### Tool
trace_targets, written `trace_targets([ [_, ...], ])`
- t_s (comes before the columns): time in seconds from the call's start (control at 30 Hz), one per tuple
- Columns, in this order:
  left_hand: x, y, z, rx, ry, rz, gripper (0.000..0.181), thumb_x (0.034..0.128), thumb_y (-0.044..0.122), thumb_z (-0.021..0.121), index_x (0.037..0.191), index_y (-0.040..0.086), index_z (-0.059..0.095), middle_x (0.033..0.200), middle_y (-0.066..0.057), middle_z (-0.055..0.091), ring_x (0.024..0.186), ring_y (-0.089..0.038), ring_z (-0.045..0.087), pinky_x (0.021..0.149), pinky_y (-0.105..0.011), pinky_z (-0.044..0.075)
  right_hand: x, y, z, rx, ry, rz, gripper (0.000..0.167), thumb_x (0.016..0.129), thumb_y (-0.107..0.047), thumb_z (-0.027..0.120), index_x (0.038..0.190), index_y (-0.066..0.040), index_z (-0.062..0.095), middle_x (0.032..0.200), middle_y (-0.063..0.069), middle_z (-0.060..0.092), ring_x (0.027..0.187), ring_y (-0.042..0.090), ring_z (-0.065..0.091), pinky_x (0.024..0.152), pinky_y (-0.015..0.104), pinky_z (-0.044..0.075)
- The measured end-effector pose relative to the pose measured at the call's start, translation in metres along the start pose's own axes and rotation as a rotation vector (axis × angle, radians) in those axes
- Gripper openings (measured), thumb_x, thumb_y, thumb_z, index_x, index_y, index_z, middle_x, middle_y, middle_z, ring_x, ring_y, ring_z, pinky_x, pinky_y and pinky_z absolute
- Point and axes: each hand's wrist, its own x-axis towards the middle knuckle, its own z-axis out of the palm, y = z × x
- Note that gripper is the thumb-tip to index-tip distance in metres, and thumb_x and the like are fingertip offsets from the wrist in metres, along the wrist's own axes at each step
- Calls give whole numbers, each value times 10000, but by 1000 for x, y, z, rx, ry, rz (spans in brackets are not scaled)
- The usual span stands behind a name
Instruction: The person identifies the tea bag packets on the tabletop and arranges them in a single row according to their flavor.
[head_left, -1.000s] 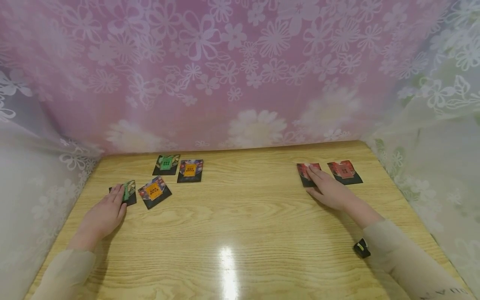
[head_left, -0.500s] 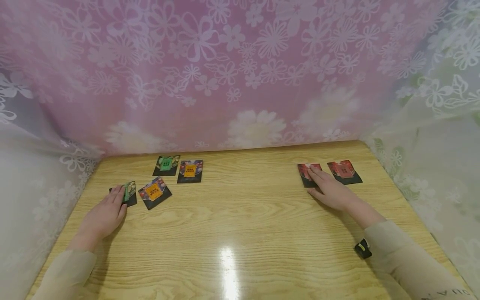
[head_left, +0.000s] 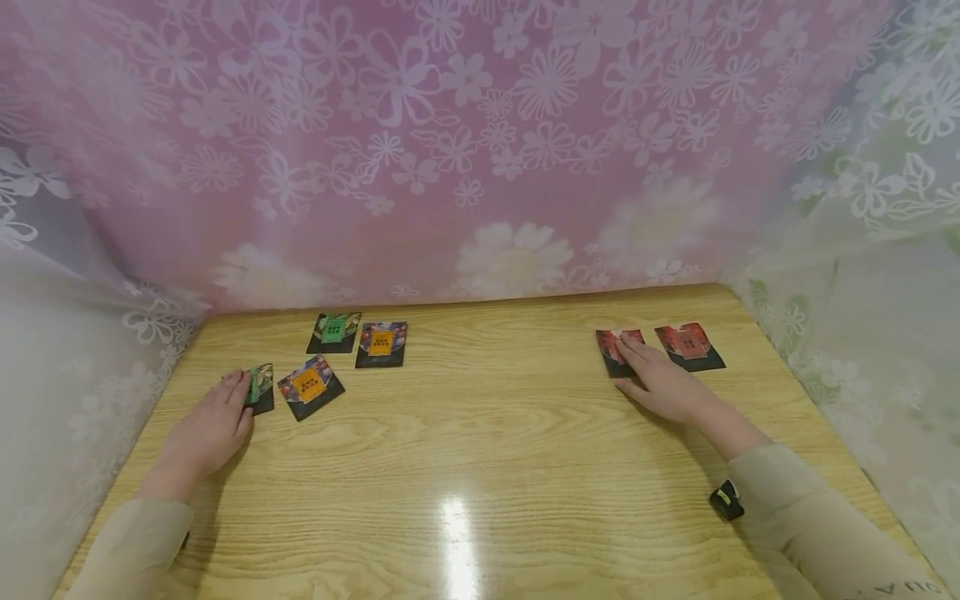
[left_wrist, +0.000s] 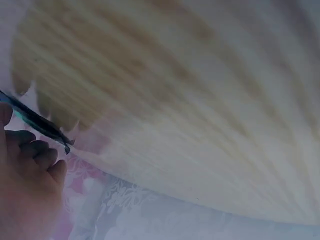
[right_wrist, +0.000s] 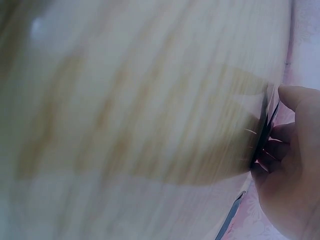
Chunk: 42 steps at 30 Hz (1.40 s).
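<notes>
At the left of the head view, my left hand [head_left: 206, 429] lies with extended fingers on a green-and-black packet [head_left: 262, 392], covering part of it. The left wrist view shows this packet edge-on [left_wrist: 42, 125] beside the fingertips. Next to it are a tilted orange-labelled packet [head_left: 311, 387], another orange-labelled packet [head_left: 382, 343] and a second green packet [head_left: 334, 332]. On the right side, my right hand [head_left: 660, 383] rests its fingers on a red-and-black packet [head_left: 608, 354], partly hidden beneath them. Just right of that lies a second red packet [head_left: 690, 346], flat and untouched.
Everything lies on a glossy wood-grain table [head_left: 480, 433]. Pink floral cloth [head_left: 465, 150] hangs along its back edge, with pale floral sheeting [head_left: 885, 333] at both sides. A small black object [head_left: 726, 500] with a yellow-green mark sits against the right sleeve.
</notes>
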Motion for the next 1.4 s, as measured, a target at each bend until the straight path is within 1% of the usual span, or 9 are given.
trace_targets([
  [0.1, 4, 2, -3, 31, 41, 28, 625, 1132, 198, 452, 1594, -176, 258, 1627, -432, 277, 1506, -595, 306, 1236, -715, 320, 0, 0, 0, 2, -1, 0, 754, 1104, -321, 592, 1649, 81, 260, 1723, 327, 211, 1561, 546, 276, 1248, 705, 331],
  [0.23, 16, 11, -14, 60, 42, 66, 642, 1144, 242, 448, 1608, -158, 258, 1641, -423, 268, 1520, -580, 303, 1258, -692, 304, -1, -2, -1, 6, -2, 4, 750, 1103, -315, 594, 1647, 81, 263, 1720, 329, 218, 1560, 548, 276, 1247, 707, 330],
  [0.4, 37, 34, -29, 95, 14, 112, 650, 1141, 265, 459, 1616, -138, 275, 1665, -393, 265, 1547, -558, 289, 1294, -660, 279, -2, -3, -1, 11, -3, 7, 748, 1106, -326, 588, 1650, 73, 266, 1722, 324, 219, 1560, 548, 276, 1244, 710, 333],
  [0.5, 48, 51, -32, 126, 10, 144, 656, 1139, 276, 467, 1627, -119, 276, 1683, -359, 272, 1568, -528, 286, 1308, -633, 284, -2, -3, -1, 17, -6, 9, 751, 1108, -335, 584, 1655, 65, 260, 1725, 321, 214, 1562, 548, 271, 1242, 712, 335],
  [0.77, 79, 87, -26, 165, 5, 235, 656, 1144, 314, 471, 1645, -69, 290, 1729, -282, 253, 1604, -456, 276, 1324, -589, 298, -2, -2, 0, 11, -1, 10, 753, 1108, -346, 581, 1652, 68, 266, 1721, 324, 222, 1558, 551, 279, 1236, 712, 346],
  [0.97, 103, 108, -25, 149, -22, 257, 662, 1152, 316, 450, 1677, -24, 231, 1753, -246, 219, 1629, -425, 234, 1342, -577, 265, -2, -2, -1, 9, 4, 7, 752, 1111, -346, 577, 1654, 67, 261, 1725, 321, 216, 1562, 546, 273, 1241, 709, 339],
  [1.1, 114, 117, -22, 153, -21, 271, 664, 1152, 315, 459, 1684, -4, 224, 1757, -227, 228, 1637, -402, 229, 1344, -564, 272, -2, -2, -1, 15, 2, 7, 755, 1113, -349, 573, 1657, 63, 253, 1727, 319, 212, 1560, 550, 272, 1235, 714, 343],
  [1.23, 123, 123, -17, 166, -20, 305, 657, 1152, 303, 462, 1686, 2, 227, 1758, -220, 231, 1641, -395, 225, 1352, -553, 259, -3, -2, -1, 15, 4, 4, 754, 1111, -347, 577, 1659, 59, 255, 1729, 314, 211, 1556, 551, 279, 1231, 716, 348],
  [1.4, 130, 130, -13, 168, -61, 322, 635, 1156, 289, 438, 1683, -2, 235, 1754, -220, 240, 1632, -407, 245, 1352, -560, 255, -3, -1, -1, 20, 4, 2, 754, 1110, -346, 582, 1660, 55, 256, 1733, 310, 204, 1558, 551, 275, 1233, 716, 344],
])
